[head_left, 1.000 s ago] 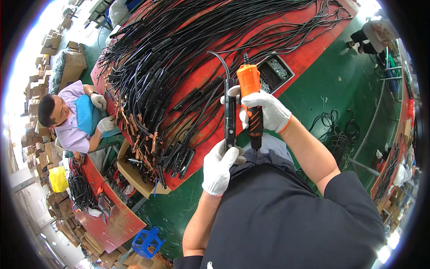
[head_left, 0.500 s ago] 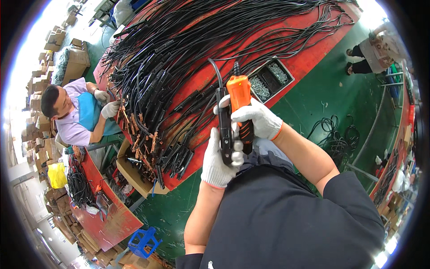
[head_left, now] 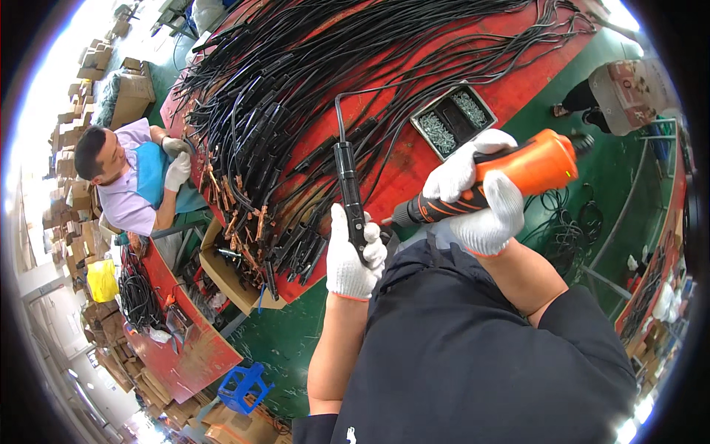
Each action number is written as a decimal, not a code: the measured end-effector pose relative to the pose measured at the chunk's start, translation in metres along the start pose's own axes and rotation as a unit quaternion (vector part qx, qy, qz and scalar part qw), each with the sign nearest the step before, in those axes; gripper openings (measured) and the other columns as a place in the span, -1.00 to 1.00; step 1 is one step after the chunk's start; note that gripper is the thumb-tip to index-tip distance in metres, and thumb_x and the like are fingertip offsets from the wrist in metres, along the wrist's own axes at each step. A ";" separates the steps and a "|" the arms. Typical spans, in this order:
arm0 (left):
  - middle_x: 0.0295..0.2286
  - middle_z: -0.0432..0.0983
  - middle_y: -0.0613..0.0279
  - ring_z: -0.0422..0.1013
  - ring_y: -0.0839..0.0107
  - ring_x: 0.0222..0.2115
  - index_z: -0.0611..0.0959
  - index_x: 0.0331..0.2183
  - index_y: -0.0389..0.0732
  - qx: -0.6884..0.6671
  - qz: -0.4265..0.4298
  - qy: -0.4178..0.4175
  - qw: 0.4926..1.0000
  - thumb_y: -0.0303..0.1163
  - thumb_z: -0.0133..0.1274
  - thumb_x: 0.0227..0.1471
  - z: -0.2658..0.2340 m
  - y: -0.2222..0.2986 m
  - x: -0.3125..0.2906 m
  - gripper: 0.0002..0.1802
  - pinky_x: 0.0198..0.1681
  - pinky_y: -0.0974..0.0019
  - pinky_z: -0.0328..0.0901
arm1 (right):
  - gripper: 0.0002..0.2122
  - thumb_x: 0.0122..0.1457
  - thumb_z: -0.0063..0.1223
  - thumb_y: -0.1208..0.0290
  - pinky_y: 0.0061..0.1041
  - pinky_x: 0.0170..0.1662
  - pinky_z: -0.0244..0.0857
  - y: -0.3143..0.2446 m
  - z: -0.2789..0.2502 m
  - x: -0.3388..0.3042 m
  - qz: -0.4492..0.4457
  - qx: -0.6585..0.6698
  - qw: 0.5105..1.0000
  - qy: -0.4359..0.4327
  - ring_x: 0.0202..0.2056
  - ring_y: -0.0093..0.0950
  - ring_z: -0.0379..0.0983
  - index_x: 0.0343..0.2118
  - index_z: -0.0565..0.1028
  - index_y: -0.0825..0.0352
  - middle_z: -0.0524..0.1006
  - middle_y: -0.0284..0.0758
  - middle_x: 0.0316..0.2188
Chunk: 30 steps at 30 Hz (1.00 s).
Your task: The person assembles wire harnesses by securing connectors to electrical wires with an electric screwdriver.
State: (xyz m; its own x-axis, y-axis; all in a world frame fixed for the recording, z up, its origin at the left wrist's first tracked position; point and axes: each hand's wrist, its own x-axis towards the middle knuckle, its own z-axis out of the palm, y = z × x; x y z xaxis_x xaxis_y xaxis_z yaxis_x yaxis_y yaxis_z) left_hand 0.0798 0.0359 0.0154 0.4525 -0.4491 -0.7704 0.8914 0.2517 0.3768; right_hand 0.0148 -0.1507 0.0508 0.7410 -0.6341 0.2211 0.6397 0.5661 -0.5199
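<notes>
My left hand (head_left: 350, 259), in a white knit glove, is closed round the lower end of a black cable handle (head_left: 347, 177). The handle stands nearly upright, and its cable loops from the top back over the table. My gloved right hand (head_left: 473, 192) grips an orange and black electric screwdriver (head_left: 518, 170). The screwdriver lies almost level, its tip pointing left at the lower part of the handle, close to my left fingers. Whether the tip touches a screw there I cannot tell.
A two-part tray of screws (head_left: 451, 157) sits on the red table (head_left: 518, 89). Many black cables (head_left: 318, 66) with handles and copper-coloured ends cover it. A cardboard box (head_left: 229, 274) stands at its near-left edge. A gloved co-worker (head_left: 126, 174) works at the left; another person stands far right.
The screwdriver has swung from upright beside the handle to nearly level, its tip now toward the handle. My right hand has shifted right; the handle has tilted slightly and moved left.
</notes>
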 end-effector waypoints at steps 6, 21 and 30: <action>-0.62 0.37 0.39 0.18 0.57 -0.77 0.52 -0.28 -0.09 -0.043 -0.044 -0.008 0.998 0.27 -0.15 0.35 0.000 -0.003 0.001 -0.42 -0.74 0.48 0.03 | -0.62 0.21 0.12 0.37 -0.23 -0.24 0.45 -0.002 0.014 -0.005 -0.025 -0.028 0.996 -0.078 -0.40 -0.40 0.44 0.08 0.35 0.08 0.43 -0.34 -0.36; -0.68 0.27 0.44 0.10 0.59 -0.78 0.53 -0.45 -0.06 -0.021 -0.043 0.013 0.999 0.28 -0.17 0.35 0.018 -0.002 -0.007 -0.37 -0.73 0.46 -0.03 | -0.60 0.19 0.12 0.45 -0.17 -0.23 0.46 0.003 0.020 -0.010 0.020 -0.018 0.997 -0.067 -0.39 -0.37 0.46 0.09 0.37 0.10 0.45 -0.30 -0.35; -0.67 0.29 0.44 0.11 0.60 -0.78 0.54 -0.41 -0.07 -0.013 -0.010 0.023 1.000 0.25 -0.14 0.36 0.019 -0.004 -0.005 -0.41 -0.72 0.48 -0.03 | -0.64 0.21 0.16 0.49 -0.20 -0.21 0.49 0.003 0.019 -0.007 0.026 -0.036 0.997 -0.070 -0.36 -0.39 0.48 0.05 0.35 0.19 0.45 -0.29 -0.36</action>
State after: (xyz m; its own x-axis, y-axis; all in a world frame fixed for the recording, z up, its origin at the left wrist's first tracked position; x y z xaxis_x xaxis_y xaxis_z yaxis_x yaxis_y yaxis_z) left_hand 0.0744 0.0207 0.0282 0.4328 -0.4153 -0.8001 0.8989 0.2662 0.3481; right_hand 0.0156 -0.1345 0.0636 0.7975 -0.5225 0.3018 0.5866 0.5540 -0.5908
